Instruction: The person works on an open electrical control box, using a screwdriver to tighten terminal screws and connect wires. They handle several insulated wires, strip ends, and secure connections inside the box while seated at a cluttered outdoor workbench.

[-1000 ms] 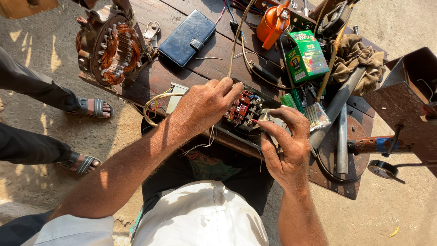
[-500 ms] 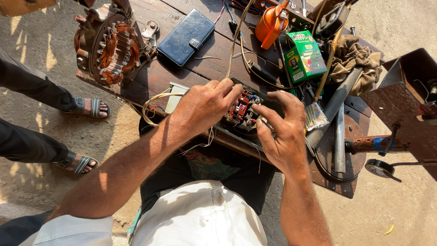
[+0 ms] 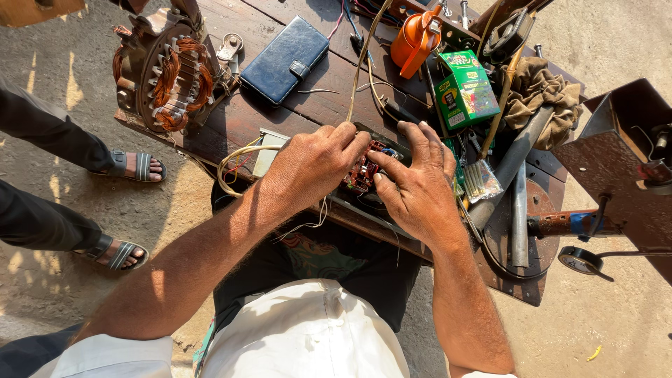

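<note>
Red part [image 3: 362, 173] gripped by fingers of both left hand [image 3: 311, 168] and right hand [image 3: 418, 187]. Wires [image 3: 234, 162] hang loose; wiring judged mid-way, unfinished.

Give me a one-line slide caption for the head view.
Both hands, left hand and right hand, work a small red wired part on a cluttered wooden workbench.

Rough dark wood table [image 3: 294, 105] — glossy copper stator windings [image 3: 183, 80] — crumpled cloth rag [image 3: 539, 91]
</note>
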